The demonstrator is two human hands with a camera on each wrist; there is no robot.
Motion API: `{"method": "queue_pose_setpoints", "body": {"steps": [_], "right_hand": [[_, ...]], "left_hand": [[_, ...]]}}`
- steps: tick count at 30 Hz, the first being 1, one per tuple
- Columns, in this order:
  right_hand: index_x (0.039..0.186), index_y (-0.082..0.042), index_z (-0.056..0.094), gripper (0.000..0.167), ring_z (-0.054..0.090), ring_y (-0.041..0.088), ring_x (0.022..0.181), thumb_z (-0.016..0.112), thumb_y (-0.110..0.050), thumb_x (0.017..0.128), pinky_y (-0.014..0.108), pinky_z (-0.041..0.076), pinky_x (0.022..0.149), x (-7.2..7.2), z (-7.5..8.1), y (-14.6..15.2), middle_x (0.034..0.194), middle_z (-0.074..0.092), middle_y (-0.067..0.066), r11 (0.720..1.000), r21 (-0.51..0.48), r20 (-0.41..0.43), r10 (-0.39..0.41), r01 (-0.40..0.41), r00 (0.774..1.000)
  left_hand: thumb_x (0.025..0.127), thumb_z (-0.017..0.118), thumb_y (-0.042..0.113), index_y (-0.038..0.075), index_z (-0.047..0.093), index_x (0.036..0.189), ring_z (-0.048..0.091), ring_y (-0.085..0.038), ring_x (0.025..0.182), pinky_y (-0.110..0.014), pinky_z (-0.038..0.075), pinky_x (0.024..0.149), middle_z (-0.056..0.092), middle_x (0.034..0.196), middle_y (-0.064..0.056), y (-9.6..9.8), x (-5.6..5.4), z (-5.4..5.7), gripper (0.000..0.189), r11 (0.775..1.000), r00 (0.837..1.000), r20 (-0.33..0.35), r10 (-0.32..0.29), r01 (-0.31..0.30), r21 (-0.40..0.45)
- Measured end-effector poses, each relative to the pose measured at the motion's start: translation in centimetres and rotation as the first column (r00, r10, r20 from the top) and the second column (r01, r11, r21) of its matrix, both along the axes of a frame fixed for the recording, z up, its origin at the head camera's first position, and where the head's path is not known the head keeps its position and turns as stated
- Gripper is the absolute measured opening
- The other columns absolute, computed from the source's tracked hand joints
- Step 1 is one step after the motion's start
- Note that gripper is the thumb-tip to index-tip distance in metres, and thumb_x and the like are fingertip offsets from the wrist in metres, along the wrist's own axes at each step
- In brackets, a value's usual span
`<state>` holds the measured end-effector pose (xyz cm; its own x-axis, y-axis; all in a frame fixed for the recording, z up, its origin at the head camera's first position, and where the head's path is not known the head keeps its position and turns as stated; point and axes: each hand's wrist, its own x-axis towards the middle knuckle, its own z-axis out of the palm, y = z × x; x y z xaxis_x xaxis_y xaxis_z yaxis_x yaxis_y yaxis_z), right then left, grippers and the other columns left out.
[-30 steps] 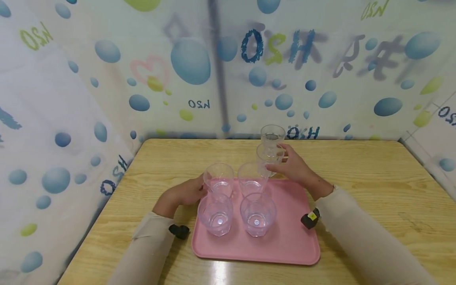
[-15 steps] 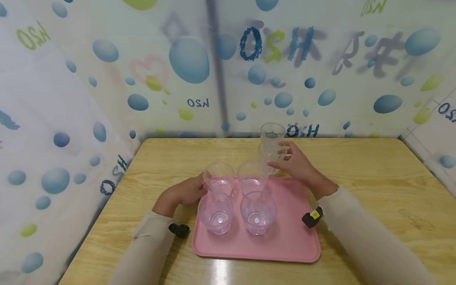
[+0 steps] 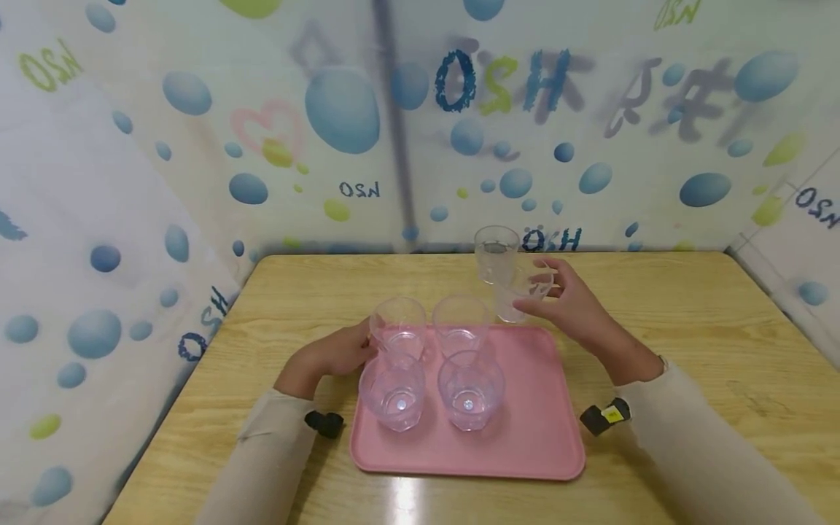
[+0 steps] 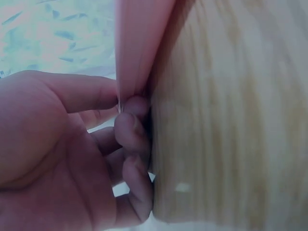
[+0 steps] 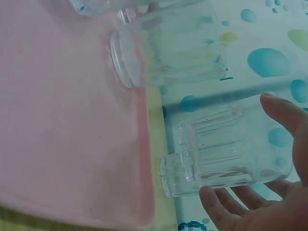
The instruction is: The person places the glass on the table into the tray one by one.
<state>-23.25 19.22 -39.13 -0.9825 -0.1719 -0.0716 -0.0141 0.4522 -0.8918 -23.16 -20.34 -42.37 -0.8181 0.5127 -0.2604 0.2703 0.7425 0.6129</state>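
Observation:
My right hand [image 3: 574, 302] grips a clear plastic cup [image 3: 510, 300] just behind the pink tray [image 3: 531, 415], thumb on one side and fingers on the other. This cup leans to the right in the head view. Beyond it, partly hidden, another clear cup [image 3: 496, 244] stands on the table. Several clear cups, among them a front left cup [image 3: 391, 390] and a front right cup [image 3: 470, 394], stand upright on the tray. At the tray's left side, my left hand [image 3: 337, 350] pinches the tray edge [image 4: 137, 48], fingers curled under it and thumb against it.
The wooden table [image 3: 689, 350] extends on both sides of the tray. A patterned sheet [image 3: 420, 131] hangs along its back and sides. On the tray, the cups occupy the left and middle; the right part is bare.
My right hand has moved right with the cup, away from the back cup, and the cup has tilted. My left hand stays at the tray edge; the head view has shifted slightly.

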Motion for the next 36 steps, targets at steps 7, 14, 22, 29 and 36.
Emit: {"method": "queue_pose_setpoints", "body": {"steps": [7,14,22,29,36], "right_hand": [[0.155,-0.017,0.023,0.092,0.045,0.038,0.136,0.079,-0.038,0.086,0.052,0.052,0.099,2.5,0.1,0.7,0.151,0.042,0.016,0.999,-0.018,0.015,0.040,-0.040,0.999],[0.153,-0.018,0.027,0.089,0.048,0.038,0.134,0.081,-0.034,0.084,0.049,0.053,0.099,4.1,-0.5,0.4,0.148,0.044,0.017,0.996,-0.042,0.022,0.074,-0.073,0.997],[0.153,-0.017,0.028,0.090,0.049,0.040,0.132,0.082,-0.034,0.083,0.048,0.054,0.097,5.0,-1.3,0.2,0.148,0.044,0.017,0.996,-0.013,0.051,0.089,-0.088,0.995],[0.153,-0.016,0.027,0.091,0.049,0.041,0.131,0.082,-0.035,0.082,0.048,0.054,0.097,5.0,-2.0,0.3,0.148,0.043,0.017,0.995,0.011,0.050,0.100,-0.101,0.994],[0.153,-0.013,0.025,0.092,0.051,0.042,0.127,0.081,-0.034,0.083,0.045,0.057,0.092,4.9,-2.3,0.4,0.148,0.042,0.019,0.994,0.001,0.063,0.112,-0.112,0.992]], "left_hand": [[0.104,0.045,0.015,0.007,0.020,0.158,0.051,-0.032,0.130,-0.055,0.037,0.113,0.049,0.148,-0.021,0.0,-0.1,0.1,0.060,1.000,1.000,0.003,-0.004,0.004,0.014],[0.104,0.045,0.014,0.006,0.021,0.158,0.050,-0.033,0.132,-0.055,0.036,0.114,0.047,0.149,-0.022,0.0,0.0,0.2,0.060,1.000,1.000,-0.001,-0.005,0.005,0.016],[0.104,0.046,0.013,0.007,0.019,0.159,0.054,-0.028,0.118,-0.053,0.041,0.109,0.052,0.141,-0.021,0.1,0.0,0.1,0.061,1.000,1.000,0.011,-0.006,0.005,0.012],[0.104,0.047,0.015,0.010,0.018,0.159,0.055,-0.026,0.109,-0.050,0.044,0.104,0.055,0.133,-0.017,-0.1,-0.1,0.1,0.062,1.000,1.000,0.016,-0.005,0.005,0.008],[0.105,0.048,0.016,0.010,0.019,0.159,0.052,-0.028,0.119,-0.055,0.039,0.112,0.050,0.144,-0.018,-0.1,-0.1,0.2,0.062,1.000,1.000,0.030,-0.001,0.000,0.025]]}}
